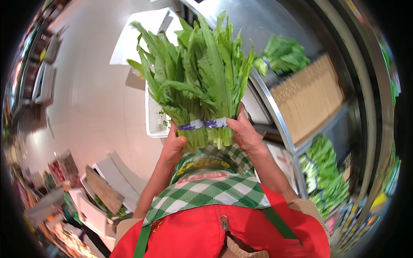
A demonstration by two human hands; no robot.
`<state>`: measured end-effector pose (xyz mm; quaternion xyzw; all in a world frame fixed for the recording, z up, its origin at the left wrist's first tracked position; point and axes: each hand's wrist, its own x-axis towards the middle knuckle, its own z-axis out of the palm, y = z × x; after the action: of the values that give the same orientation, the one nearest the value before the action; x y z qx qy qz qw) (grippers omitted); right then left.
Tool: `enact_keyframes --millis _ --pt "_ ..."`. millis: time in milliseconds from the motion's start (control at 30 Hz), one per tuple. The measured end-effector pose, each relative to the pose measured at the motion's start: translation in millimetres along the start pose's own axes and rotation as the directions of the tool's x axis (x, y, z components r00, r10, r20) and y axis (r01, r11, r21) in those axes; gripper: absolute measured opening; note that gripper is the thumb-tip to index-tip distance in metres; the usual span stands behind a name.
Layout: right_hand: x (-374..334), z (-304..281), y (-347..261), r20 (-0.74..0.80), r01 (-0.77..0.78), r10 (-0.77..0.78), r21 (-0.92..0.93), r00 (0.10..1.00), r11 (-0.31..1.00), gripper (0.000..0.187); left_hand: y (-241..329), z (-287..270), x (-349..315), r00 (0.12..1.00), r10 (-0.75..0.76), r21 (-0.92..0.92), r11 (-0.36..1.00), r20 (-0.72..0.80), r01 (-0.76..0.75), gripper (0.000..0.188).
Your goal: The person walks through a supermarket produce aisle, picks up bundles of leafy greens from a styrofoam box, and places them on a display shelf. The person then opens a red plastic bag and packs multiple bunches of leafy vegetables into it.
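Observation:
Two bundles of long leafy green lettuce stand side by side in front of me, leaves pointing away, each bound near the stems with a purple and white band. Around the stems of the left lettuce bundle (172, 86) my left hand (174, 144) is closed, thumb toward the cut ends. My right hand (245, 131) grips the right lettuce bundle (219, 81), its thumb on the band; most of its fingers are hidden behind the stems. Under the bundles is a white foam box (151, 116), partly covered by the leaves.
To the right, a metal display shelf (275, 105) carries a brown cardboard sheet (309, 99), a banded bunch of greens (282, 56) and more leafy greens (325, 172) nearer me. White boxes (92, 210) and a cardboard piece (104, 189) lie on the lower left. Pale floor (92, 94) stretches left.

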<state>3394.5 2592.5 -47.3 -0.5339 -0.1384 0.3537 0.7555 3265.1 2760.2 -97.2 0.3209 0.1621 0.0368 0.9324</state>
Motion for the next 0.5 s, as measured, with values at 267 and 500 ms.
enact_keyframes --millis 267,500 --pt "-130.4 -18.7 0.8 -0.315 0.254 -0.092 0.527 0.945 0.811 0.066 -19.6 61.1 6.8 0.835 -0.359 0.143 0.933 0.417 0.330 0.102" --pt "-191.6 -54.2 5.8 -0.471 0.377 -0.101 0.540 0.876 0.752 0.054 -57.5 109.3 18.6 0.674 -0.561 0.297 0.828 0.481 0.476 0.096"
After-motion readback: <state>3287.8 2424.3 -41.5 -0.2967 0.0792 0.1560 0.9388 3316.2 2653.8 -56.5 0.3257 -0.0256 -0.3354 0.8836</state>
